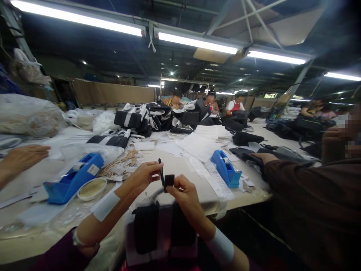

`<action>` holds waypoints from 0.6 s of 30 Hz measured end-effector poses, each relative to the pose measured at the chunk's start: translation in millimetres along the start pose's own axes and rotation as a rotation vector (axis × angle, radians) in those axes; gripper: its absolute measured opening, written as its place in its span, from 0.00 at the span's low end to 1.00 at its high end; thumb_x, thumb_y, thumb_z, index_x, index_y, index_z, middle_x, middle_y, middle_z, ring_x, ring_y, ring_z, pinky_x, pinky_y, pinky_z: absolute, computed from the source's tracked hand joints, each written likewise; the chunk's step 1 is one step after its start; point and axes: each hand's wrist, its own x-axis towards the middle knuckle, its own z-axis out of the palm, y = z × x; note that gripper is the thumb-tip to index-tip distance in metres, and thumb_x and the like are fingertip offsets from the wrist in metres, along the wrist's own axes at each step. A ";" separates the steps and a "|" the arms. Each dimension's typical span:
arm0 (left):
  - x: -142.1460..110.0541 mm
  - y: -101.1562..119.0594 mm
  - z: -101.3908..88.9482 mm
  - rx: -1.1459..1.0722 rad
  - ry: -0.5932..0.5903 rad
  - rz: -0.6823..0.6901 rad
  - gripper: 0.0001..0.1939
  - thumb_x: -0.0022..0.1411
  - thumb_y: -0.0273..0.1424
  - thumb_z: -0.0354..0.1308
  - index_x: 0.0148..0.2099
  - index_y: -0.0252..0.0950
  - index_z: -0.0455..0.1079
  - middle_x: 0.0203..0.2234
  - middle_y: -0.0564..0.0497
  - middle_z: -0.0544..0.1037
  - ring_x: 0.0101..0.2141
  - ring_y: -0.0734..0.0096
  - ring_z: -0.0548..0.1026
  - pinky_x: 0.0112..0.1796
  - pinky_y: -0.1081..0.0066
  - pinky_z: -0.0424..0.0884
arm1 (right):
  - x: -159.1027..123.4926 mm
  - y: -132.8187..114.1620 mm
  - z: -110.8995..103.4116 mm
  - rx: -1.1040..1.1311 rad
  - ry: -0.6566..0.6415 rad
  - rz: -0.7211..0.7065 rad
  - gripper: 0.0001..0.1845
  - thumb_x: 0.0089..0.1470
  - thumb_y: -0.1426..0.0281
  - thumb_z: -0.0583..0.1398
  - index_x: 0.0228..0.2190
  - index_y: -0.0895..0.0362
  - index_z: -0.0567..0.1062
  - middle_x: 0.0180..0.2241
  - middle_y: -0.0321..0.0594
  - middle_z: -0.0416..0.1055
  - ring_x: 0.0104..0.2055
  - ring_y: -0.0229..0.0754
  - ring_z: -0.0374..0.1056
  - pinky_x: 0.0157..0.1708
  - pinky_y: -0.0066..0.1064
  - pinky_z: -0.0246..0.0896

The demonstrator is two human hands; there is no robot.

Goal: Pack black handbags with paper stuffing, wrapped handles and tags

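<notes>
My left hand pinches a thin black strap that stands up between my two hands. My right hand is closed on a small black buckle-like piece at the strap's base. Both hands hover just above a black and grey bag that rests against my lap at the table's near edge. White bands wrap both of my forearms.
A blue tape dispenser and a shallow white dish sit to the left, a second blue dispenser to the right. A neighbour's brown sleeve reaches in from the right, another person's hand from the left. Piled bags lie farther back.
</notes>
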 end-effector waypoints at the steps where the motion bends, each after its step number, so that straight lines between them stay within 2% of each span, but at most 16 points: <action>1: -0.4 1.1 0.7 -0.015 0.011 0.005 0.16 0.50 0.40 0.67 0.29 0.33 0.68 0.28 0.52 0.70 0.30 0.73 0.70 0.35 0.69 0.68 | 5.1 1.6 4.2 -0.010 0.021 -0.021 0.09 0.49 0.70 0.63 0.23 0.58 0.69 0.21 0.29 0.63 0.23 0.31 0.59 0.23 0.23 0.54; 4: -3.1 3.7 3.4 -0.032 0.065 0.041 0.16 0.50 0.38 0.67 0.27 0.34 0.66 0.25 0.54 0.69 0.29 0.73 0.68 0.33 0.70 0.66 | 14.7 6.1 16.5 0.019 -0.018 -0.013 0.06 0.54 0.67 0.59 0.29 0.56 0.69 0.22 0.29 0.66 0.17 0.31 0.57 0.17 0.23 0.51; 6: -5.7 4.3 5.0 -0.033 0.113 0.073 0.17 0.49 0.38 0.67 0.26 0.34 0.63 0.23 0.55 0.67 0.28 0.74 0.67 0.32 0.71 0.65 | 16.6 9.5 23.3 -0.043 0.001 -0.051 0.06 0.55 0.66 0.58 0.30 0.56 0.69 0.21 0.29 0.67 0.16 0.31 0.58 0.16 0.23 0.52; 11: -9.6 1.5 5.1 -0.023 0.196 0.126 0.18 0.48 0.38 0.67 0.24 0.35 0.61 0.21 0.57 0.66 0.26 0.75 0.64 0.29 0.73 0.61 | 18.3 15.4 30.4 -0.259 0.095 -0.116 0.09 0.57 0.63 0.57 0.30 0.55 0.71 0.18 0.29 0.66 0.16 0.32 0.60 0.17 0.22 0.53; 18: -11.1 -7.1 2.8 0.058 0.270 0.234 0.15 0.49 0.39 0.63 0.24 0.35 0.63 0.18 0.58 0.64 0.21 0.78 0.61 0.25 0.74 0.57 | 21.4 9.8 30.0 -0.459 0.026 -0.103 0.15 0.57 0.57 0.55 0.27 0.54 0.72 0.17 0.30 0.65 0.16 0.33 0.59 0.18 0.23 0.52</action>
